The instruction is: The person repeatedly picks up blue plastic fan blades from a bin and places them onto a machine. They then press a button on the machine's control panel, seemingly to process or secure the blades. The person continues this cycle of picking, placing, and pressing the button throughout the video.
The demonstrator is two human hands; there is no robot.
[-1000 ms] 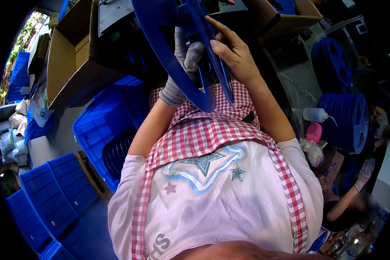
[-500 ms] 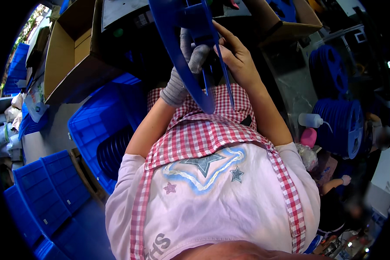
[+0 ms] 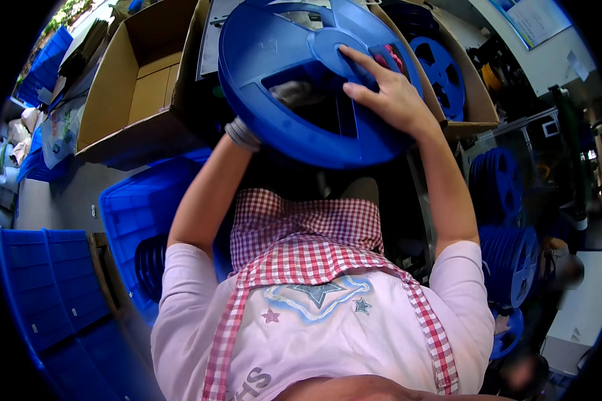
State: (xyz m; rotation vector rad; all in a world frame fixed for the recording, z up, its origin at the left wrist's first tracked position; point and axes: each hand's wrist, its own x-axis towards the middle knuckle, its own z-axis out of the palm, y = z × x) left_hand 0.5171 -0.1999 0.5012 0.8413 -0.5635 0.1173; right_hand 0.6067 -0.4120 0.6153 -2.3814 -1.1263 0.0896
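The reel (image 3: 294, 87), a big blue plastic disc with a round hub and cut-out windows, is up in front of the chest with its face turned toward the camera, over the gap between the open cardboard box (image 3: 137, 87) on the left and the box of reels (image 3: 448, 73) on the right. The right hand (image 3: 388, 93) lies on the near face, fingers spread across the hub and one window edge, pressing rather than wrapped round anything. The left hand (image 3: 284, 97), in a grey glove, is behind the disc and shows only through a window and at the cuff; it seems to bear on the back face, but whether its fingers are curled on a spoke I cannot tell.

Handled this way, the reel is pinched between two palms, so the hold probably depends on steady, even pressure from both sides. A thin flange like this likely flexes, so pressure is best kept near the hub, not out at the rim. Hooking a fingertip through a window would guard against a slip. The disc hides what lies beyond it, so it should be tilted slowly, keeping clear of the box flaps. The blue crates (image 3: 147, 220) below left and the stacked reels (image 3: 508, 254) at the right crowd the space for a wide swing.
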